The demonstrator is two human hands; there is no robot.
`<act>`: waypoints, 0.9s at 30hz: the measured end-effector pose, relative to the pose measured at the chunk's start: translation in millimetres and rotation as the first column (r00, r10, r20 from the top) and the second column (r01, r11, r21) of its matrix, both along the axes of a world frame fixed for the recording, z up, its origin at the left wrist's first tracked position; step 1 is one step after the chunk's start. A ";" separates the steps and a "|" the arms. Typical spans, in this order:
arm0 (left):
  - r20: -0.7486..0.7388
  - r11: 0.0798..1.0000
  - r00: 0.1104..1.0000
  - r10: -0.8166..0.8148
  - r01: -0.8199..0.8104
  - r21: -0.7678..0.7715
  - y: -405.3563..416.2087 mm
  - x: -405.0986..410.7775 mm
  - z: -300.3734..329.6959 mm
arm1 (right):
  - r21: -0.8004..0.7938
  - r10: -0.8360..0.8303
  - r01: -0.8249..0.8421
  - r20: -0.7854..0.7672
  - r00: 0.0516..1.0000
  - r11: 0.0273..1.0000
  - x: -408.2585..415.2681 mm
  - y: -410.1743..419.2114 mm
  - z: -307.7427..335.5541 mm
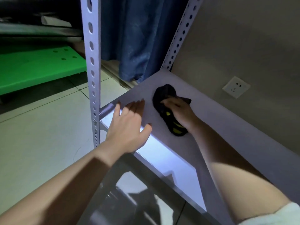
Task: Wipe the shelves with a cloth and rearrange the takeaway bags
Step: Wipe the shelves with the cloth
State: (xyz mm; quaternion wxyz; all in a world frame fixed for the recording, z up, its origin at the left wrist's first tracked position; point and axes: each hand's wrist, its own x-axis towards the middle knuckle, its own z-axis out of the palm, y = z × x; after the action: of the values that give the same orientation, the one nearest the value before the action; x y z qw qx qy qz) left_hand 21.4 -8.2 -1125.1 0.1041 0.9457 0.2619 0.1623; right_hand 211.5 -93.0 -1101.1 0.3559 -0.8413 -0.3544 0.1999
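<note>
A black cloth with yellow markings (164, 96) lies on the white shelf (215, 120) near its left end. My right hand (180, 111) presses down on the cloth and grips it, covering its middle. My left hand (129, 124) lies flat on the shelf's front edge, fingers spread, to the left of the cloth and apart from it. No takeaway bags are in view.
White perforated uprights stand at the front left (91, 62) and back left (180, 34) of the shelf. A blue curtain (136, 39) hangs behind. A wall socket (236, 86) sits on the right wall. A green plastic board (37, 69) lies over the tiled floor at left.
</note>
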 end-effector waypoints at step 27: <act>-0.108 0.999 0.994 -0.031 0.029 -0.017 -9.9 -7.8 9.9 | -0.302 -0.077 0.214 0.409 0.909 0.929 -161.9 -136.6 5.9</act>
State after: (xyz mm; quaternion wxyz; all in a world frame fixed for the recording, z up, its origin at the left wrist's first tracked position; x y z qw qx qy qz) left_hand 13.6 -18.0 -1115.2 0.0995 0.9560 0.2543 0.1071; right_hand 49.6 -229.6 -1095.2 0.1417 -0.9371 -0.3135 0.0592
